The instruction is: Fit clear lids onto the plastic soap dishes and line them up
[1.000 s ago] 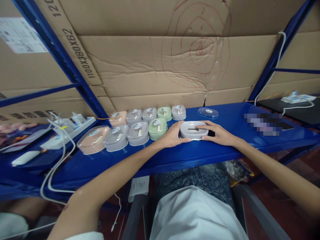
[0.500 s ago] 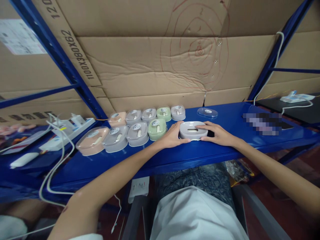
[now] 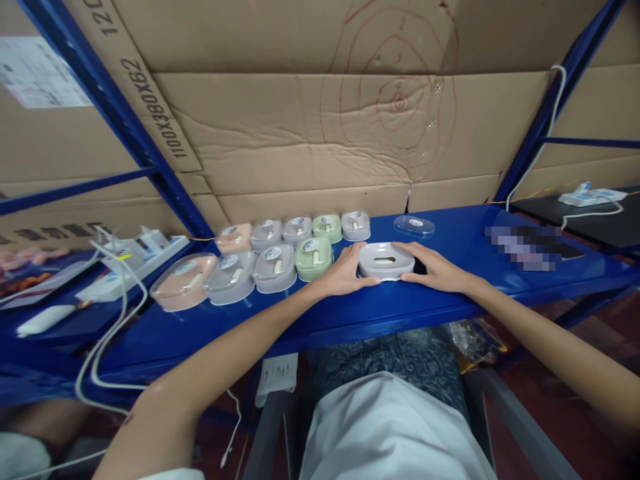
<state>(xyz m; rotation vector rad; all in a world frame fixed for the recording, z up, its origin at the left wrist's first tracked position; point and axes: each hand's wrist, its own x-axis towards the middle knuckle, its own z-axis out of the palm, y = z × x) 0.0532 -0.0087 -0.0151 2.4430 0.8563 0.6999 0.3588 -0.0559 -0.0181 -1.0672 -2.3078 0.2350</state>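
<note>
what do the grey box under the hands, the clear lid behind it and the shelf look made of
Grey box: likely moulded plastic, matte, with rounded edges and a slot on top. Clear lid: thin transparent plastic; the blue shows through. Shelf: probably painted metal, glossy blue with soft reflections.

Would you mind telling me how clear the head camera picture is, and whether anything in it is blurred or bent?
Head view: evenly lit and sharp on both hands, left hand and right hand, at the grey box; straight shelf posts splay outward from wide-angle distortion; a pixelated patch masks part of the blue shelf; soft sheen there, no harsh glare.
</note>
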